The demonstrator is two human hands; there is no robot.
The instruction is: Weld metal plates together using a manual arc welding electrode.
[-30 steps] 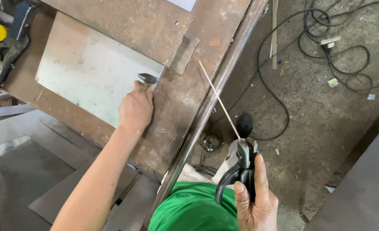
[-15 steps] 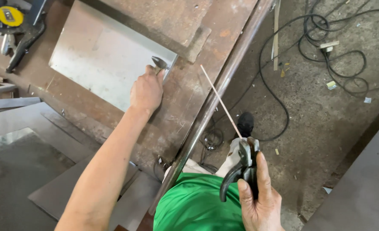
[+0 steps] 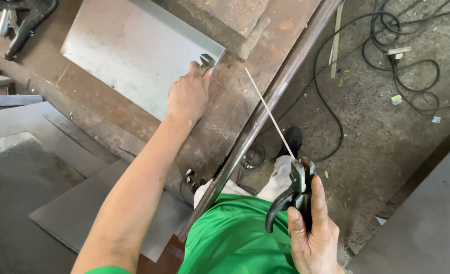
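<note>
Right of the rusty round bar (image 3: 265, 109) edging the steel table (image 3: 98, 101), right hand (image 3: 311, 236) fingers clamp a black electrode holder (image 3: 293, 195) gripping a thin pale welding rod (image 3: 268, 111), long axis slanting up-left across the bar. Left of the bar, left hand (image 3: 187, 96) pinches a small metal piece (image 3: 206, 61) at the grey sheet (image 3: 133, 50) corner.

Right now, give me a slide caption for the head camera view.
Left hand presses a metal clamp at a steel sheet corner; right hand holds an electrode holder with welding rod.
</note>
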